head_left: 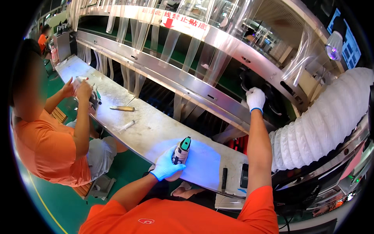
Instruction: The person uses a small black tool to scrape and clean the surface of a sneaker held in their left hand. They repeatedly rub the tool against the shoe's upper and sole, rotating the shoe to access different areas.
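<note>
My left hand point(166, 164), in a white glove lit blue, is wrapped round a pale sneaker point(180, 155) with a dark and teal opening. It holds the shoe over the near edge of the bench point(150, 130), in a patch of blue light. My right hand point(255, 99), also gloved in white, reaches far forward to the machine opening. Its fingers are curled closed beside dark, curved objects point(274, 102); what they grip, if anything, is hidden. One dark curved piece point(244, 78) rises just beyond the knuckles.
Clear plastic strips point(191, 46) hang over the metal-framed machine. A white ribbed hose point(323, 113) bulges at right. On the bench lie a wooden-handled tool point(122, 108), a syringe-like tube point(126, 125), a black stick-like tool point(224, 180) and a dark flat device point(244, 176). A co-worker point(50, 150) sits at left.
</note>
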